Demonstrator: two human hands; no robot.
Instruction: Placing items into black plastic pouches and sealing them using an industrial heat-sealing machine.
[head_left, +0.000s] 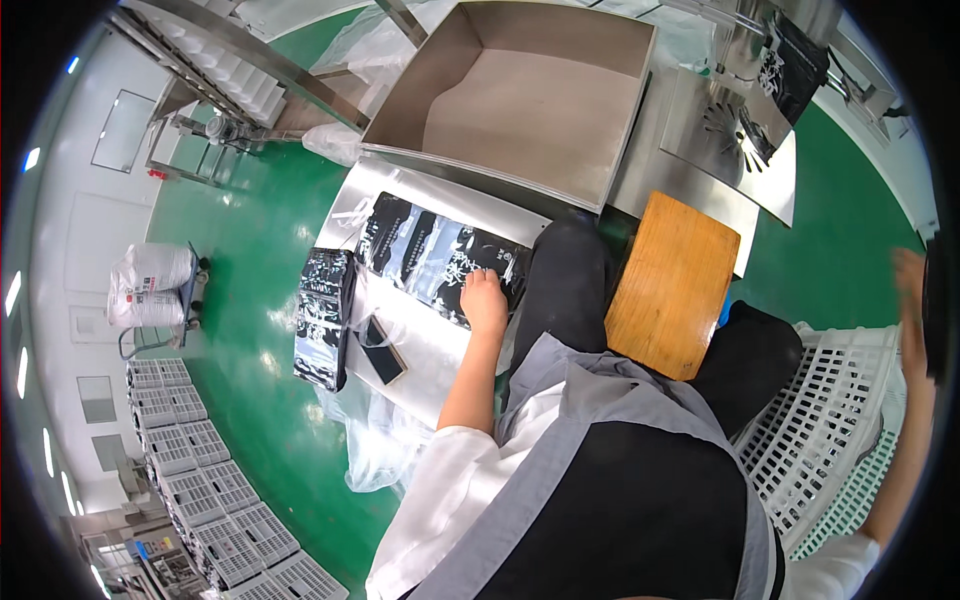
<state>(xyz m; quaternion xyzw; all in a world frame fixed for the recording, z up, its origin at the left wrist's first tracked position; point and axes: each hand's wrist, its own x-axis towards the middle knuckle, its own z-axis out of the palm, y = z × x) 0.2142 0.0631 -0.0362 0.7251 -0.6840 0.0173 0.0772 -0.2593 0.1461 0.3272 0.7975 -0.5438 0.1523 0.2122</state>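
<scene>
My left hand (484,302) lies on the near edge of a row of black printed plastic bags (430,250), its fingers together and curled onto a bag. The bags overlap on a metal table (415,385). Beside them, at the table's left end, is another bundle of the same black bags (323,320). A dark phone-like slab (381,352) lies between the bundle and my left forearm. My right hand (908,285) is raised at the far right rim, blurred, next to a dark object; its fingers cannot be made out.
A deep steel tray (500,160) stands ahead. A wooden board (672,285) lies between my knees. White plastic baskets (825,420) are at my right. A machine with a black bag (790,70) stands far right. Stacked crates (205,480) and a loaded trolley (190,300) are left.
</scene>
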